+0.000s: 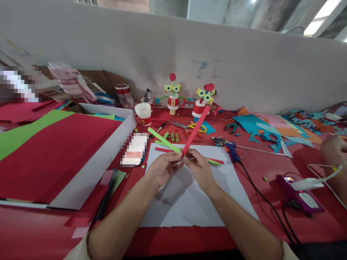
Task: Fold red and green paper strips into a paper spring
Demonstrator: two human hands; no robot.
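Above a sheet of white paper (189,202), both of my hands meet at the crossing ends of two paper strips. My left hand (165,166) pinches near the end of the green paper strip (162,139), which points up and to the left. My right hand (199,167) closes its fingers at the lower end of the red paper strip (197,129), which slants up and to the right. Fingers hide the place where the strips join. Behind my hands, more red and green strips (217,161) lie on the white paper.
Two paper-cup figures (173,101) stand by the wall. Scissors (187,126), a blue glue gun (232,150) with its cord and a purple power socket (300,196) lie around. A white box (108,144) with coloured paper is at left. Another person's arm (334,155) shows at right.
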